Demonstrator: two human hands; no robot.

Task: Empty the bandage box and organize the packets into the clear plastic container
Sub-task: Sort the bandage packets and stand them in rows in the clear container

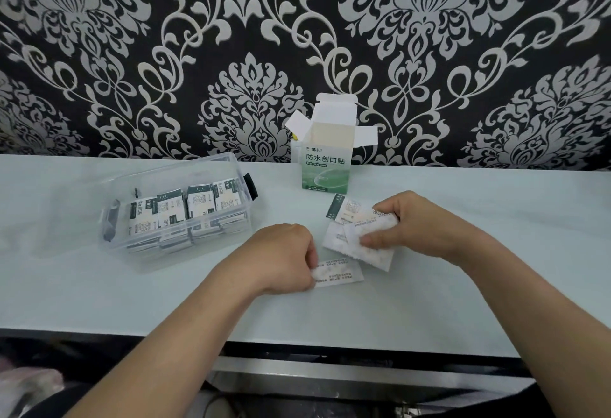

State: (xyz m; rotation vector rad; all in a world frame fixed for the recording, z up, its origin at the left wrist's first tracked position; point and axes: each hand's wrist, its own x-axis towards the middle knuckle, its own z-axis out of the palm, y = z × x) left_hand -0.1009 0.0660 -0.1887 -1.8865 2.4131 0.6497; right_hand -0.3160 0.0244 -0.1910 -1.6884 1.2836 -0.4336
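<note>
- The pale tabletop (463, 268) runs the full width and butts against a wall covered in black-and-silver damask wallpaper (165, 53).
- Below the tabletop's front edge there is a dark gap and a grey metal ledge (330, 374).
- The bandage box (325, 169) stands upright at the rear edge, about midway along it, with its top flaps open.
- The clear plastic container (211, 169) sits left of centre, well apart from the box and set at an angle to the edges. It has no lid on, and a black latch (251, 186) shows on its right end.
- A row of packets (198, 206) stands on edge inside the container, with more lying flat beneath them.
- The left hand (281, 259) is knuckles-up near the tabletop's middle. Its fingers are curled and pinch the left end of a single packet (340, 274) that lies flat on the surface.
- The right hand (426, 225) is just right of it, nearer the box. Its thumb and curled fingers are clamped on a fanned bunch of packets (357, 245), one of which shows its printed face (347, 211) towards the box.
- Both forearms reach in from the front edge.
</note>
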